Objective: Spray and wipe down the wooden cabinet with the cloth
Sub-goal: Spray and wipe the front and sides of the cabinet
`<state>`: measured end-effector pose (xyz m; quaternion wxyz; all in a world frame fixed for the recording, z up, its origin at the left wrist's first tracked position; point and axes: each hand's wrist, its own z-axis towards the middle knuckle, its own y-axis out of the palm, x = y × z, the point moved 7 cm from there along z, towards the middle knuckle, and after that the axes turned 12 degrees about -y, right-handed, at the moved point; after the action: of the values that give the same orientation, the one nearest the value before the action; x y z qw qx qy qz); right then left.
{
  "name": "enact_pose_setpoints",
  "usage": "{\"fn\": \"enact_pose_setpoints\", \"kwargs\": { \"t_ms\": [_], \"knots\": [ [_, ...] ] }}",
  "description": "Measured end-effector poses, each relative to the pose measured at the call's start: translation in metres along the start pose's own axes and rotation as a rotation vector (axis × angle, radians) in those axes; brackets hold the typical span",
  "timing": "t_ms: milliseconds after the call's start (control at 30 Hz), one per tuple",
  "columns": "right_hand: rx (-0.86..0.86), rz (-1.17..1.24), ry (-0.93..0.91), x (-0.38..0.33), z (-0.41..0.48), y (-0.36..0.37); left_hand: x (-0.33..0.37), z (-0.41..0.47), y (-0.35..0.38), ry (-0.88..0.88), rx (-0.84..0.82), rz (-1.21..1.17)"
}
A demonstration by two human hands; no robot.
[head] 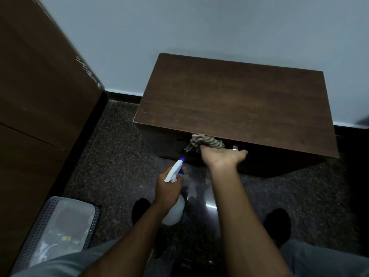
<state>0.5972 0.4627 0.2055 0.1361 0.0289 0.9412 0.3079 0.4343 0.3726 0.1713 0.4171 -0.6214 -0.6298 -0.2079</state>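
A low dark wooden cabinet (235, 104) stands against the wall, its top bare. My right hand (221, 156) holds a striped beige cloth (205, 143) against the cabinet's front, just under the top edge beside a small metal knob (235, 147). My left hand (167, 188) grips a white spray bottle (175, 170) with a blue nozzle, pointed toward the lower front of the cabinet. The fingers of my right hand are hidden behind the palm.
A tall brown wardrobe (40, 96) fills the left side. A perforated grey bin (60, 226) with a plastic liner stands at the lower left. Dark speckled floor (111, 156) lies between them. My feet in dark shoes (277, 222) are below the cabinet.
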Motion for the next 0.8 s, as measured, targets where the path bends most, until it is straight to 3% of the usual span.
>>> {"fn": "enact_pose_setpoints", "kwargs": {
  "t_ms": [133,200,233,267,333,433,467,567,633,700,733,800],
  "knots": [
    [-0.003,-0.160,-0.026,0.003,-0.013,0.003,0.004,-0.003,0.006,0.003,0.001,0.013],
    [0.138,-0.319,-0.074,0.014,-0.018,-0.013,0.006,-0.006,0.007,0.026,0.001,-0.002],
    [0.131,-0.245,-0.010,0.021,-0.016,-0.015,0.006,-0.007,0.007,0.017,-0.005,-0.025],
    [0.128,-0.366,-0.048,0.011,-0.014,-0.013,0.006,-0.009,0.007,-0.005,-0.006,-0.047],
    [0.079,-0.156,-0.021,0.003,-0.018,0.000,0.006,-0.008,0.006,-0.046,0.004,-0.087],
    [0.070,-0.041,-0.074,-0.004,-0.012,0.009,0.005,-0.010,0.009,-0.053,0.014,-0.120],
    [0.062,-0.110,-0.024,0.002,-0.024,0.012,0.007,-0.011,0.009,-0.041,0.016,-0.116],
    [0.008,-0.839,-0.084,0.017,-0.034,-0.008,0.016,-0.015,0.005,-0.013,0.010,-0.089],
    [0.000,-0.942,-0.082,0.021,-0.027,-0.018,0.016,-0.017,0.001,-0.029,0.021,-0.109],
    [-0.001,-0.572,-0.023,0.015,-0.015,-0.014,0.014,-0.016,-0.004,-0.050,0.037,-0.142],
    [0.078,-0.394,-0.013,0.013,-0.007,-0.019,0.012,-0.015,-0.005,-0.063,0.033,-0.158],
    [0.157,-0.187,-0.074,0.001,0.002,-0.021,0.010,-0.015,-0.003,-0.062,0.027,-0.145]
  ]
}}
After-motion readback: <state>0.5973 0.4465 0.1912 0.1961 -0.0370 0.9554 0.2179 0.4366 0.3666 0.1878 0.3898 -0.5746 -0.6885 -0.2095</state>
